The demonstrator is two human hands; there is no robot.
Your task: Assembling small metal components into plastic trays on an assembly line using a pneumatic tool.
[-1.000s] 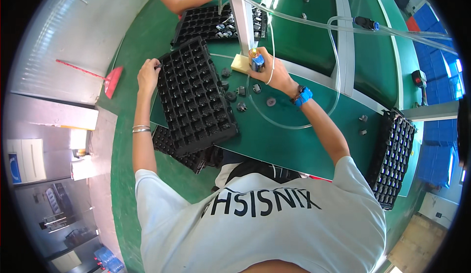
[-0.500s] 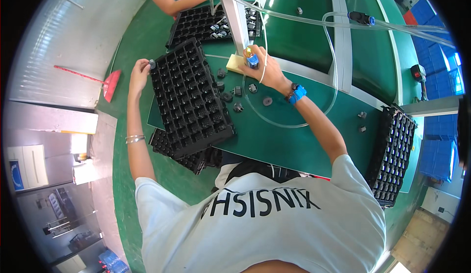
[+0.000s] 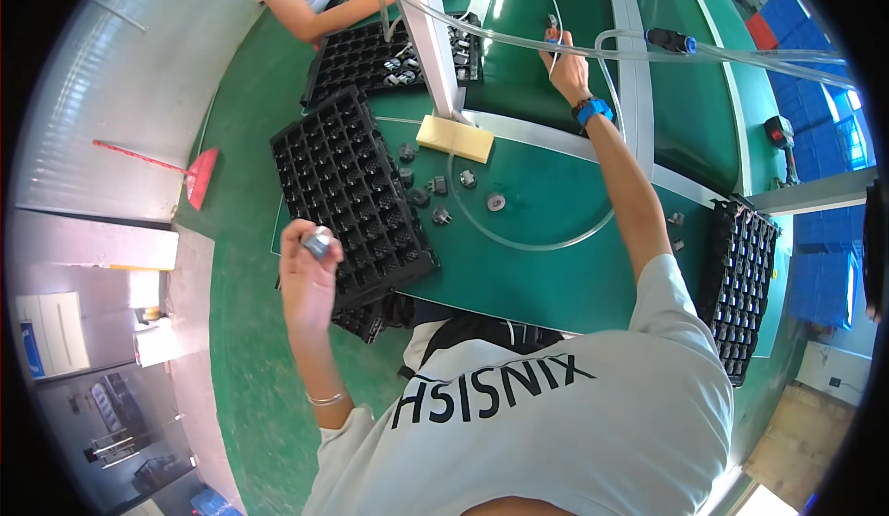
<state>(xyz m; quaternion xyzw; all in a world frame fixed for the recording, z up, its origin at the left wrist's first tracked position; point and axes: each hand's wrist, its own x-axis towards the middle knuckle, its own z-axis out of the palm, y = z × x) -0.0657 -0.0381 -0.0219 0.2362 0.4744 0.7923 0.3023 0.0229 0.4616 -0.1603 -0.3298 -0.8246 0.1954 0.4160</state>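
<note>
Head view: two bare hands are at a green counter (image 3: pixel 546 280); the landmark is the yellow block (image 3: pixel 455 138) lying on it.
Red dustpan (image 3: pixel 201 179): far left of the block, over the green floor (image 3: pixel 245 368).
Left hand (image 3: pixel 310 280): left of the block and nearer the wearer; its grip is clamped on a small grey part (image 3: pixel 317 243), thumb and fingers pinching it.
Co-worker (image 3: pixel 315 16): beyond the block and to its left, one forearm over the far tray.
Near tray (image 3: pixel 352 182): black, many-celled, slanting just left of the block; whether the left hand touches it cannot be told.
Far tray (image 3: pixel 347 67): black, beyond the block, partly filled with metallic pieces.
Loose grey pieces (image 3: pixel 437 185): scattered near the block, on its nearer side.
Right hand (image 3: pixel 567 67): beyond the block and to its right; its grip is clamped around a blue tool (image 3: pixel 554 41), mostly hidden by the fingers.
Right tray (image 3: pixel 741 284): black, filled, well right of the block.
Blue crates (image 3: pixel 824 280): farthest right of the block.
</note>
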